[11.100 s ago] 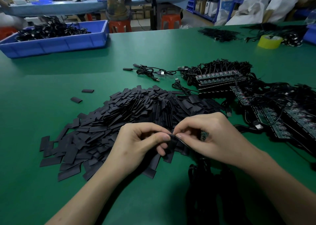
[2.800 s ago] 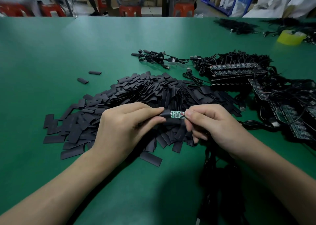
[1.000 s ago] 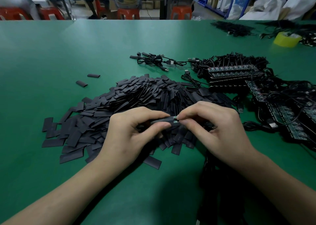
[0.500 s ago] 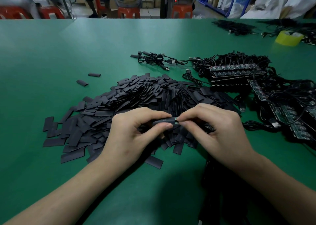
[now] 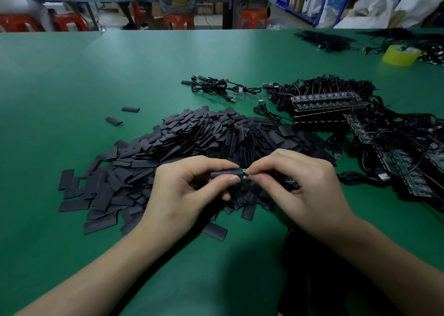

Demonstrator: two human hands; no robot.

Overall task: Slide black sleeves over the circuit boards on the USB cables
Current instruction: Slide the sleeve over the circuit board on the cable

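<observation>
Black tubular sleeve lies level between the two hands, its long axis running left to right across the view, raised just above the near edge of a heap of loose black flat sleeves. The left hand pinches it between thumb and forefinger near its right end. Only a sliver of the small green circuit board shows at the sleeve's right mouth, and there the right hand clamps the board's end between thumb and fingertip. So the board lies on the sleeve's own axis, just to the right, with both hands almost touching at that mouth. The sleeve looks nearly home; what is left seems a short push straight along that line, sleeve rightward or board leftward. The board's cable is hidden under the right hand. On the green surface, stacked green boards with black USB cables lie off to the right, well apart.
</observation>
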